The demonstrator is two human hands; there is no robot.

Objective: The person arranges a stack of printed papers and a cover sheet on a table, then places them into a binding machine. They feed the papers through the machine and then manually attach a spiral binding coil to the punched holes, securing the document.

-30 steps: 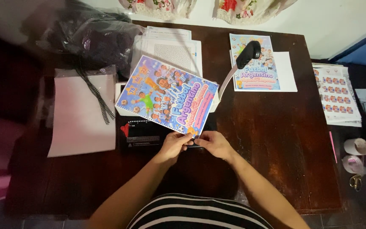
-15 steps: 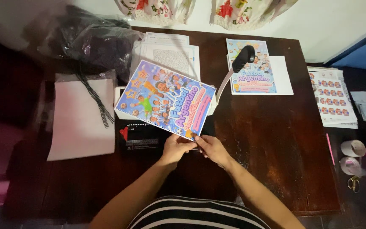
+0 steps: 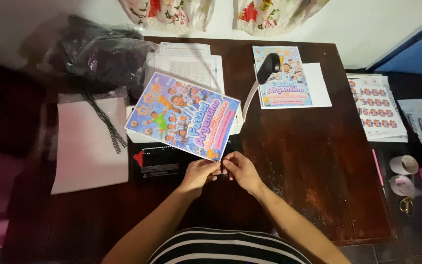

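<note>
- The colourful cartoon booklet cover lies tilted across the black binding machine, its lower edge over the machine's slot row, seemingly so that edge sits where the punch or comb works; under it shows a white stack of pages
- The left hand and right hand meet just below the cover's lower right corner, fingertips nearly touching each other; the fingers of both are curled in and pinched close, apparently on something small and dark at the machine's front edge; what they grip is too small to tell, and whether they touch the cover itself I cannot tell
- The machine's lever handle stands raised to the right, its dark grip over a second printed cover that rests on white paper
- To the left, a black spiral binding coil lies along a blank white sheet; behind it a dark plastic bag and printed pages
- Off the right side of the dark wooden counter: a sticker sheet, a pink pen, tape rolls, scissors, kept within reach but apart from the work
</note>
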